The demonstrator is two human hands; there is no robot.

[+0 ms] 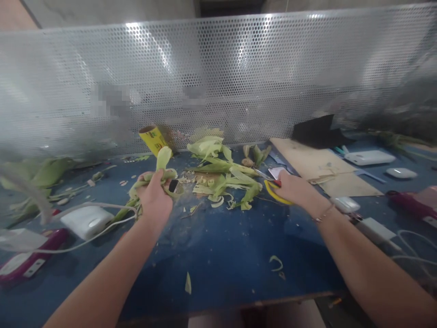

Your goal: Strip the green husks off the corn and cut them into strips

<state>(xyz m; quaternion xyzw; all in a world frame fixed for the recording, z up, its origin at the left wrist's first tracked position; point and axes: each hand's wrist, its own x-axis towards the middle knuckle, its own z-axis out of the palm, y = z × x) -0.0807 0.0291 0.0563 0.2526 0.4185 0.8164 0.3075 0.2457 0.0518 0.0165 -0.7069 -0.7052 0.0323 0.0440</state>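
My left hand (154, 196) is closed round some pale green husk strips (164, 158), which stick up above the fingers and curl to the right. On the right, my right hand (290, 186) is at scissors with yellow handles (275, 193), fingers wrapped over them; the metal blades point left toward the husks. Between the hands, a heap of green corn husks (235, 175) and curled scraps lies on the blue table (218, 246). A small white-framed item (277, 171) is just behind my right hand.
A yellow tube (152, 140) leans near the perforated metal screen (232, 82). Brown cardboard (314, 161) and a black sheet (317, 131) lie at the back right. White devices and cables are at both sides, with a white box (87, 222) beside my left forearm.
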